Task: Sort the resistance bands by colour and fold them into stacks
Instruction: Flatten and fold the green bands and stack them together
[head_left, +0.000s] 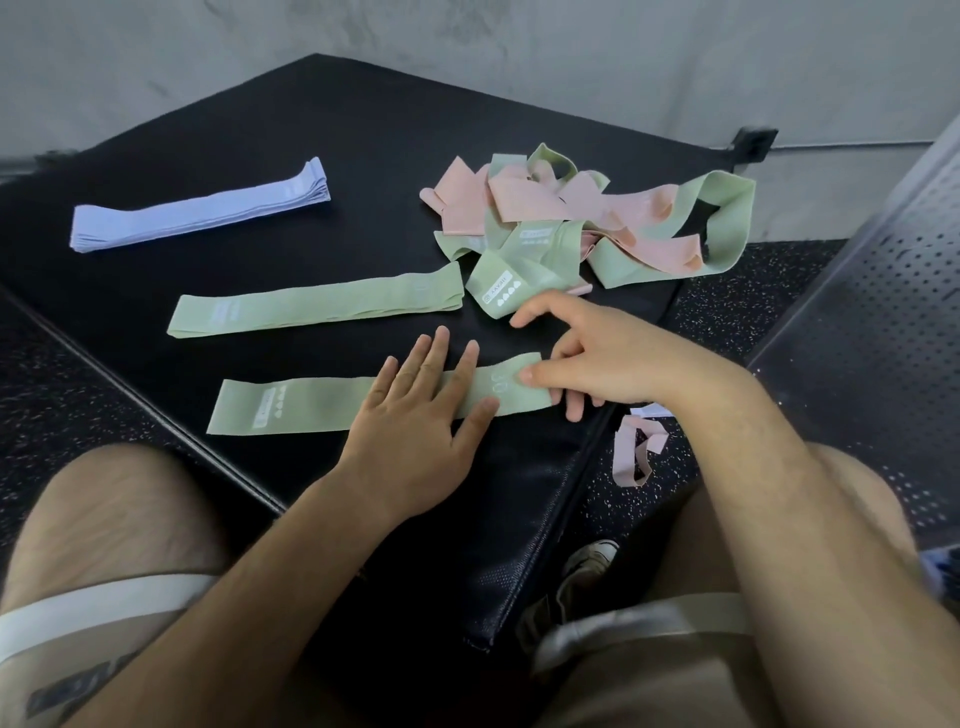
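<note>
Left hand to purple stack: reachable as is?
Probably yes. The left hand lies flat on the near green band, holding nothing; between it and the purple stack at the far left of the mat lies only the flat green stack. Likely a long stretch, though.

The black platform (337, 130) bears a purple stack (202, 213), green stack (317, 306), flat green band (311, 405) and pink-green tangle (587, 223).
</note>
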